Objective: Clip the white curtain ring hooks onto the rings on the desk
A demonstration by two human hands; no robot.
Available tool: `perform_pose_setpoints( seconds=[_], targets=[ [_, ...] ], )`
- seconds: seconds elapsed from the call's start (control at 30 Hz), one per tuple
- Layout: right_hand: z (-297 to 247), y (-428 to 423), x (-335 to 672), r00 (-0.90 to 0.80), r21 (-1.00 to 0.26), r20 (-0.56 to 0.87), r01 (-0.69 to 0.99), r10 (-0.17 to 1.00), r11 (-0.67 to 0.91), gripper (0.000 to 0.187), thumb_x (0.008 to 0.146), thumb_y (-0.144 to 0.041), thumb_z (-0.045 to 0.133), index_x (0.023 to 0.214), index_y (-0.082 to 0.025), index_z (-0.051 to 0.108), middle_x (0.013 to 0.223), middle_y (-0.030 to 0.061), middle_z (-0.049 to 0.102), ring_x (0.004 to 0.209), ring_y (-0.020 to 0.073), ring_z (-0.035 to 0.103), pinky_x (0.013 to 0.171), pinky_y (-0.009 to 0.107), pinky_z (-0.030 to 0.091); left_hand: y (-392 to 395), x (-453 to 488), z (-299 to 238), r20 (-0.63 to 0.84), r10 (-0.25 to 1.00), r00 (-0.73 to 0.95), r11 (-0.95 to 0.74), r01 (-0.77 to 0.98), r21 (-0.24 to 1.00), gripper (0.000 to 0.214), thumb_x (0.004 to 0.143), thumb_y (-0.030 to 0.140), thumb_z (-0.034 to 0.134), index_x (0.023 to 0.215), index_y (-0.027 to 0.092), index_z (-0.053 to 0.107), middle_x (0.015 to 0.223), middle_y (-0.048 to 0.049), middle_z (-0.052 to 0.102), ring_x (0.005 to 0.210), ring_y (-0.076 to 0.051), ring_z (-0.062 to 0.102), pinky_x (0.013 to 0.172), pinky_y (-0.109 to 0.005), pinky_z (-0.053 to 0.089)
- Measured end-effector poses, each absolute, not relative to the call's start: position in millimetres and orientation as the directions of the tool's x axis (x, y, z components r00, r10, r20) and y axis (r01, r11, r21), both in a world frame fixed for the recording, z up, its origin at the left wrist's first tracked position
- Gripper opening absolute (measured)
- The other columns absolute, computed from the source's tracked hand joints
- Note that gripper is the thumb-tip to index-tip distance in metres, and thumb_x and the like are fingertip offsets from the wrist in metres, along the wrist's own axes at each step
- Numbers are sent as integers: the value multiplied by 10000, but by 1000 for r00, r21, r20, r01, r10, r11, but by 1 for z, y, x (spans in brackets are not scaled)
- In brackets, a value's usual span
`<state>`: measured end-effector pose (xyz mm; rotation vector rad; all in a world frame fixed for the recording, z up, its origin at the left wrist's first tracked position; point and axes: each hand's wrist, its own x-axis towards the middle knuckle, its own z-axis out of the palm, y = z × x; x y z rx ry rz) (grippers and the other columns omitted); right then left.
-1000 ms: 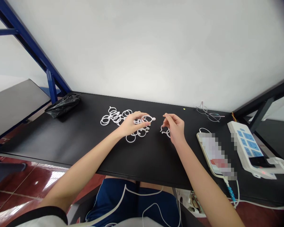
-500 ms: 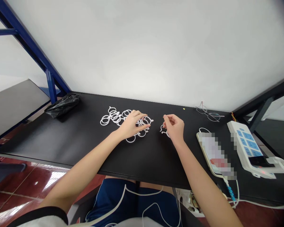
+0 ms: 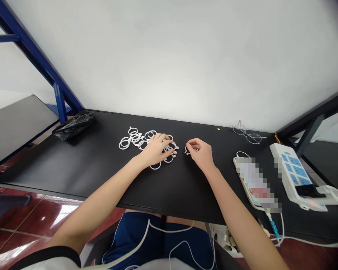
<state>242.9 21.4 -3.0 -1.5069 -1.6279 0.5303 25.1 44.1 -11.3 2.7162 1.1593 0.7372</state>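
Note:
Several thin white rings with small knob-like ends, probably plastic (image 3: pixel 124 143), lie in a loose, overlapping heap on the black table (image 3: pixel 107 168). My left hand (image 3: pixel 155 149) rests over the right part of this heap, its fingers spread and thumb apart, covering some rings. To the right, my right hand (image 3: pixel 201 153) is closed in a pinch, thumb against forefinger. A white ring with a gap in it (image 3: pixel 186 150) shows beneath these fingertips, the rest of it hidden by the hand.
A black plastic bag (image 3: pixel 73 125) lies at the table's left end. On the right are eyeglasses (image 3: pixel 253 138), a phone (image 3: pixel 250 180) with a white cable, and a white power strip (image 3: pixel 280 157) with blue sockets. A white wall (image 3: pixel 169 67) stands behind.
My right hand has moved left with the gapped ring, closer to the heap. My left hand has shifted slightly, and the ring by its thumb and forefinger now sits lower among the others.

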Motion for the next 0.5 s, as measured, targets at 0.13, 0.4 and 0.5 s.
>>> perform_pose_setpoints(
  seconds=[0.13,0.4,0.5],
  targets=[
    [-7,23,245,45,-773,326,588,944,238,80,757,-217,586,802,-201,651,820,41,737,813,226,723,767,329,528,43,26,-10,383,708,593,-701,658,277,334,960,383,479,1165,163,624,1157,-124,589,1076,-273,506,964,-458,403],
    [-15,29,252,67,-688,313,703,948,177,182,695,-143,572,843,-202,659,912,64,712,847,231,667,806,385,520,42,27,-8,380,712,591,-698,658,284,357,956,415,487,1165,161,624,1164,-122,589,1076,-271,518,962,-451,415],
    [-17,30,253,72,-704,295,690,953,166,218,682,-110,549,853,-193,657,919,60,717,715,187,659,756,367,532,42,27,-8,385,707,593,-702,655,279,355,956,414,487,1158,158,626,1158,-120,590,1071,-268,521,963,-449,418]
  ],
)
